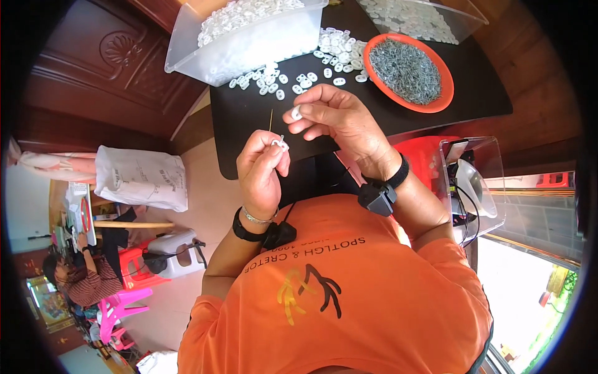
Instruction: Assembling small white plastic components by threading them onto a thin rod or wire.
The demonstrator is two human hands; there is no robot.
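Observation:
My left hand (260, 171) pinches a small white plastic piece (280, 145) between thumb and fingertips. A short metal pin (282, 138) stands up from that piece. Just beyond these fingers a thin gold-coloured rod (271, 119) points upward; whether the hand grips it I cannot tell. To the right and slightly farther off, my right hand (341, 118) holds another white plastic piece (296, 113) between thumb and forefinger, its shape partly covered. The two hands are close together but apart, over the near edge of the dark table (243, 128).
A clear bin (243, 53) of white oval two-holed pieces stands at the back, with loose pieces (336, 50) beside it. An orange bowl (446, 93) holds many small metal pins. Another clear bin (464, 19) is behind it. A person (90, 280) sits at far left.

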